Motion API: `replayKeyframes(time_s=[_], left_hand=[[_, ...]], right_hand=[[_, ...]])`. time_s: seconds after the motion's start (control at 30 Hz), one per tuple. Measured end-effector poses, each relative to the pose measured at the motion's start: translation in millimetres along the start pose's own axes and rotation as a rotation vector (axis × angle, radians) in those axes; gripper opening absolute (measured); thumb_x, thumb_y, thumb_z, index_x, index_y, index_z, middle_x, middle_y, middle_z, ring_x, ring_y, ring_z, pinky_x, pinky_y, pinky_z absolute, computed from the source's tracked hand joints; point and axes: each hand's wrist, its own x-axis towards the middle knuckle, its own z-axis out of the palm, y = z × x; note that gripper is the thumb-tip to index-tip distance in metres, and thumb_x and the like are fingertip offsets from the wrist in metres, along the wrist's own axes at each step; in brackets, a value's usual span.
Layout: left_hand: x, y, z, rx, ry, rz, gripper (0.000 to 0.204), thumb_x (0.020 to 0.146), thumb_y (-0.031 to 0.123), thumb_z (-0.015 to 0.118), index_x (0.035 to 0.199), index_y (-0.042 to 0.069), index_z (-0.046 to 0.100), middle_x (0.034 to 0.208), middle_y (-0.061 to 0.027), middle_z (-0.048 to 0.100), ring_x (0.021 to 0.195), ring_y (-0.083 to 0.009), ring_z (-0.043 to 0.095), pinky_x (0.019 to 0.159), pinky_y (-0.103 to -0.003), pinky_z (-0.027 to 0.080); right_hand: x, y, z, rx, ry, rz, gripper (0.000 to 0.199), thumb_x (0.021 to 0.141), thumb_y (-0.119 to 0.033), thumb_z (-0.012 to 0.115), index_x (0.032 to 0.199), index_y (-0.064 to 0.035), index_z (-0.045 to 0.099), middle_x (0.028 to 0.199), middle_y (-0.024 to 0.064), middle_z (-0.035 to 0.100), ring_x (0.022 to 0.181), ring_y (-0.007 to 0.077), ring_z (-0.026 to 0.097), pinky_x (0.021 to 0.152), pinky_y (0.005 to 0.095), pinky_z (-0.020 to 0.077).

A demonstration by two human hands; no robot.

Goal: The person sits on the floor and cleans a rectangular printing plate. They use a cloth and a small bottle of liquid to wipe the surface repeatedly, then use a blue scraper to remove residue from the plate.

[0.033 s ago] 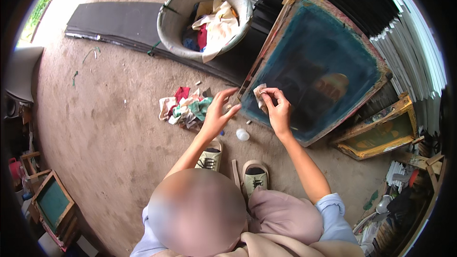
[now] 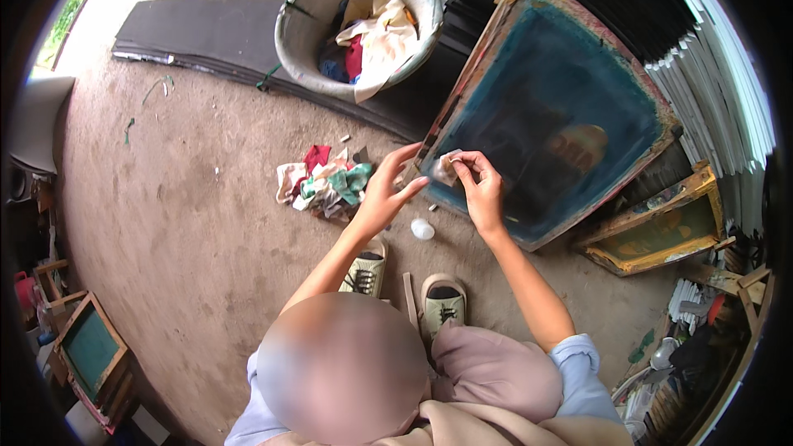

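My right hand [image 2: 482, 192] pinches a small crumpled pale rag [image 2: 444, 168] between thumb and fingers. The rag is over the lower left edge of a big wooden-framed printing screen [image 2: 516, 116] with dark blue mesh; I cannot tell whether they touch. The screen leans back, and a faint rounded print shows on it. My left hand [image 2: 385, 195] is just left of the rag, empty, with fingers spread and thumb apart. Beyond that hand a heap of colored rags [image 2: 326, 184] lies on the floor. A small whitish translucent cup or cap [image 2: 422, 229] sits between my hands, nearer my feet.
A grey tub [image 2: 289, 41] with cloths in it stands on long black sheets [image 2: 190, 29]. A smaller yellow-edged screen [image 2: 657, 235] leans at the right, before stacked white sheets [image 2: 719, 107]. Clutter fills the right edge; another framed screen [image 2: 92, 347] stands lower left.
My left hand has shifted slightly right, toward the rag. The rag in my right fingers has changed shape and hangs a little more to the left.
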Motion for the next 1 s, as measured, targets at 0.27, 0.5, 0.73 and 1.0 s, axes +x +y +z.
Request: replayKeyframes(time_s=[0.27, 0.5, 0.73, 1.0], left_hand=[[-8.5, 0.4, -5.8, -0.405, -0.178, -0.349, 0.023, 0.09, 0.023, 0.064, 0.103, 0.004, 0.062, 0.092, 0.0017, 0.064, 0.083, -0.0043, 0.056, 0.075, -0.022, 0.044], [-12.1, -16.2, -2.2, -0.415, 0.006, -0.242, 0.022, 0.091, 0.022, 0.064, 0.101, 0.002, 0.061, 0.082, 0.0007, 0.064, 0.078, -0.0063, 0.057, 0.073, -0.022, 0.045], [-45.3, -66.0, 2.9, 0.282, -0.487, 0.175, 0.065, 0.075, 0.018, 0.074, 0.132, 0.007, 0.045, 0.131, -0.0134, 0.049, 0.125, -0.0286, 0.045, 0.104, -0.041, 0.038], [-43.5, -85.3, 18.1, 0.351, -0.492, 0.158, 0.044, 0.08, 0.027, 0.07, 0.115, 0.004, 0.056, 0.108, -0.0169, 0.058, 0.097, -0.0375, 0.059, 0.083, -0.042, 0.048]], right_hand=[[-22.9, -19.0, 11.6, 0.683, -0.142, 0.468, 0.015, 0.095, -0.017, 0.056, 0.105, -0.0055, 0.058, 0.099, 0.0012, 0.06, 0.093, 0.0079, 0.055, 0.082, 0.0232, 0.044], [-28.8, -1.9, 0.0, 0.514, -0.257, 0.41, 0.015, 0.087, -0.018, 0.068, 0.093, -0.0049, 0.062, 0.089, -0.0023, 0.061, 0.083, 0.0042, 0.054, 0.077, 0.0208, 0.0435], [-44.5, 7.8, -32.5, -0.305, -0.118, -0.108, 0.013, 0.083, -0.008, 0.067, 0.091, 0.001, 0.061, 0.107, 0.0106, 0.068, 0.091, 0.0224, 0.068, 0.078, 0.0311, 0.0521], [-72.2, 41.9, -33.9, -0.166, 0.002, 0.136, 0.02, 0.086, -0.005, 0.064, 0.106, -0.0027, 0.061, 0.097, 0.0093, 0.069, 0.082, 0.0118, 0.065, 0.068, 0.0275, 0.0514]])
